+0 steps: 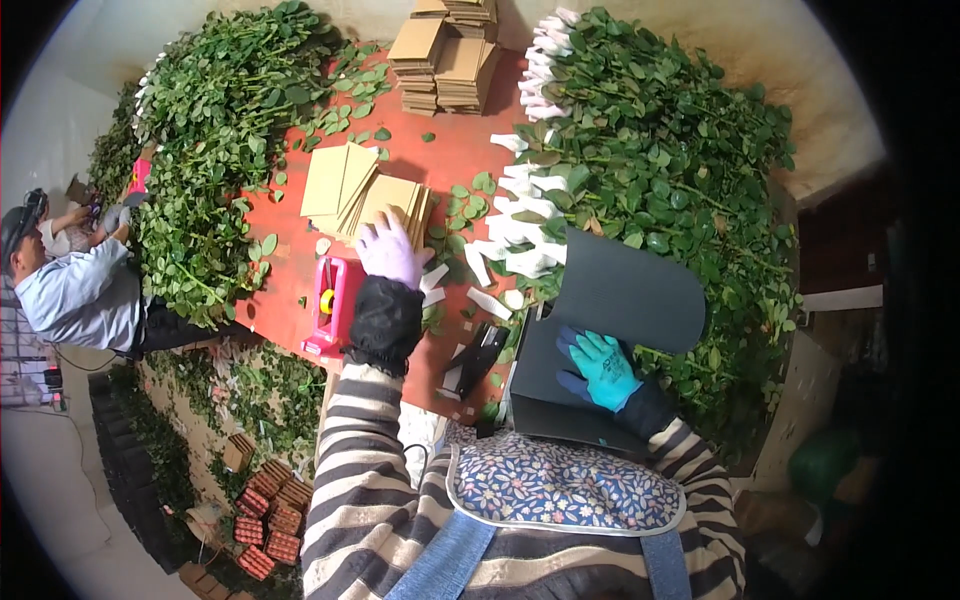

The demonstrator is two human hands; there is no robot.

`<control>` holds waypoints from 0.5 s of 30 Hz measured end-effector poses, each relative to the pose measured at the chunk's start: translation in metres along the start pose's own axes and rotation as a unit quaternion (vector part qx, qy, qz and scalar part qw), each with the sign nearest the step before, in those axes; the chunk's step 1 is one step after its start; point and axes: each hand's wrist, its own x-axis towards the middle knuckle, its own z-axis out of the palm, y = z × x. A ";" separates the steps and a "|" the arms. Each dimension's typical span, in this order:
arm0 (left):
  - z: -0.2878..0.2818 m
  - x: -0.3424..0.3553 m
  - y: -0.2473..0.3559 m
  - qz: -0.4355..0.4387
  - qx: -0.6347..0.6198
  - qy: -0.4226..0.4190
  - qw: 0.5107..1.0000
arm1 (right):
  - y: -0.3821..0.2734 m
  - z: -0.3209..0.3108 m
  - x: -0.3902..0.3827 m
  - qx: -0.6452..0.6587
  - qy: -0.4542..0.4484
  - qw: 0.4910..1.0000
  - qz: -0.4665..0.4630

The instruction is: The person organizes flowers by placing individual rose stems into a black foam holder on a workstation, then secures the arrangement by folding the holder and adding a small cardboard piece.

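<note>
My left hand (392,252), in a pale lilac glove, reaches to the near edge of a fanned stack of tan cardboard sheets (345,185). Its fingers are stretched out and touch the top sheets. My right hand (604,372), in a teal and dark blue glove, lies flat with fingers apart on a black curved board (550,375). The board's raised back flap (630,290) stands beyond it. A pink tape dispenser (335,305) with a yellow core sits just left of my left wrist. Between my arms lies a black stapler (477,360).
Long-stemmed leafy flowers (670,150) with white-wrapped heads (525,215) are heaped at the right. Another leafy heap (220,150) covers the left. Cardboard stacks (445,65) stand at the back of the red table (465,145). A person (80,290) sits at far left.
</note>
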 end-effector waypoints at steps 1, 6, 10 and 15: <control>0.002 -0.003 0.002 0.005 0.009 0.002 1.000 | 0.002 0.001 0.001 0.003 0.000 1.000 -0.007; -0.001 -0.011 0.011 -0.017 -0.020 -0.016 1.000 | 0.001 0.003 -0.005 0.008 -0.010 1.000 0.014; 0.019 -0.002 -0.014 0.063 -0.160 0.139 0.975 | 0.002 0.001 -0.001 0.003 -0.010 1.000 0.006; 0.035 -0.036 -0.038 -0.119 -0.382 0.220 0.890 | -0.029 -0.049 0.012 0.035 -0.073 0.997 0.008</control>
